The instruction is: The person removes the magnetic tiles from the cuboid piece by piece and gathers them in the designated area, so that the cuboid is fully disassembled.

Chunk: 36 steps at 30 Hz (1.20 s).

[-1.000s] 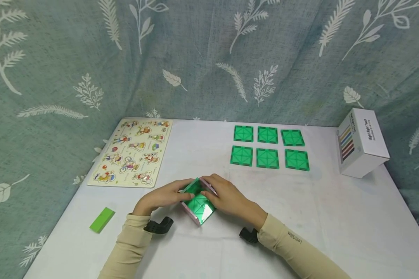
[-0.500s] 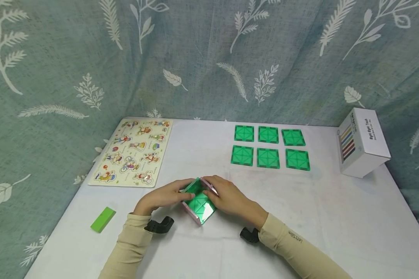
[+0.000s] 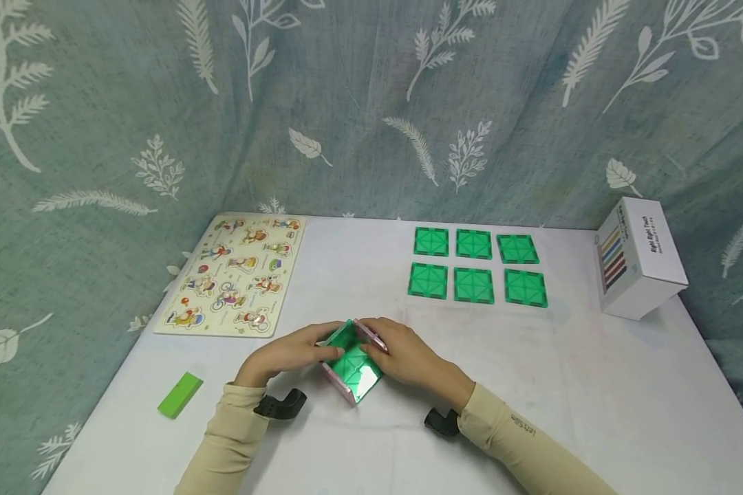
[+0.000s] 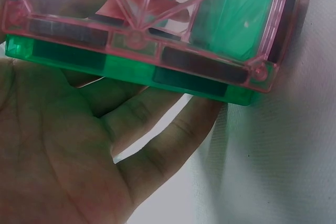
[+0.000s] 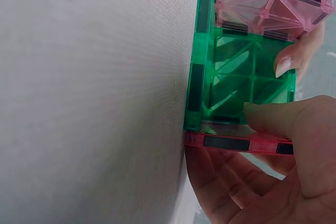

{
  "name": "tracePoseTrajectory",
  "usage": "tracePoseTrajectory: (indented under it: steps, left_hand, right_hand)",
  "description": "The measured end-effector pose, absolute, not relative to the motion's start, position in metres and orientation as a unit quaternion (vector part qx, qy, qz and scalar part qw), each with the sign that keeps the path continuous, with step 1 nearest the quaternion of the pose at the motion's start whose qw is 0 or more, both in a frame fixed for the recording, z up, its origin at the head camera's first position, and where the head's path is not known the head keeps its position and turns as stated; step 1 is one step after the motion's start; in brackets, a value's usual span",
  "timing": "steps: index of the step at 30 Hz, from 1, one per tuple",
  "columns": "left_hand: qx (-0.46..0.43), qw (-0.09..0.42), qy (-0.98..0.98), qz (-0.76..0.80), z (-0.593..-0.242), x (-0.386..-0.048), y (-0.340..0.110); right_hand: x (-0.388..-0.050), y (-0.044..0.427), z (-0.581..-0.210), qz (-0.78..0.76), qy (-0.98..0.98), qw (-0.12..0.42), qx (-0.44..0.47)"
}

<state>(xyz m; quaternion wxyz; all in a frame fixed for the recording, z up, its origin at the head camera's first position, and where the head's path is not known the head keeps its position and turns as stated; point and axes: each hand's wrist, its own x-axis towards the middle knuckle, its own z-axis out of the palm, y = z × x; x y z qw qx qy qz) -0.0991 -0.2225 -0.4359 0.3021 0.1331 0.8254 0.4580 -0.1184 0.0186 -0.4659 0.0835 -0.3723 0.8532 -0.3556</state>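
Note:
An open-sided box of magnetic tiles stands on the white table, with a green base tile (image 3: 360, 375), a green wall tile (image 3: 342, 335) at the back, and pink wall tiles on the left (image 3: 339, 384) and right (image 3: 370, 335). My left hand (image 3: 291, 353) pinches the green wall, thumb inside and fingers behind. My right hand (image 3: 411, 350) holds the right pink wall between its thumb inside and fingers outside, as the right wrist view shows. In the left wrist view, the left pink tile (image 4: 136, 38) stands along the base's green edge (image 4: 126, 65), above the palm.
Several loose green square tiles (image 3: 473, 284) lie in two rows at the back. A picture puzzle board (image 3: 235, 275) lies at the back left and a light green block (image 3: 180, 395) at the left. A white box (image 3: 640, 258) stands at the far right, before a patterned curtain (image 3: 359, 103).
The head view has tilted up slightly, so the table sits a little lower in it. Both hands keep their hold on the tiles in nearly the same place.

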Motion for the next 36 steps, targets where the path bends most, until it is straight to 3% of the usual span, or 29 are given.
tracePoseTrajectory:
  steps: [8, 17, 36]
  left_hand:
    - [0.138, 0.301, 0.824, 0.460, -0.4374, -0.0991, -0.2231]
    - [0.135, 0.303, 0.827, 0.454, -0.4344, -0.0985, -0.2234]
    - [0.138, 0.303, 0.821, 0.464, -0.4356, -0.0978, -0.2241]
  right_hand:
    - [-0.1179, 0.0197, -0.4663, -0.368, 0.850, 0.095, -0.365]
    - [-0.1202, 0.0212, -0.4648, -0.409, 0.837, 0.152, -0.330]
    - [-0.1179, 0.0200, -0.4626, -0.370, 0.858, 0.131, -0.331]
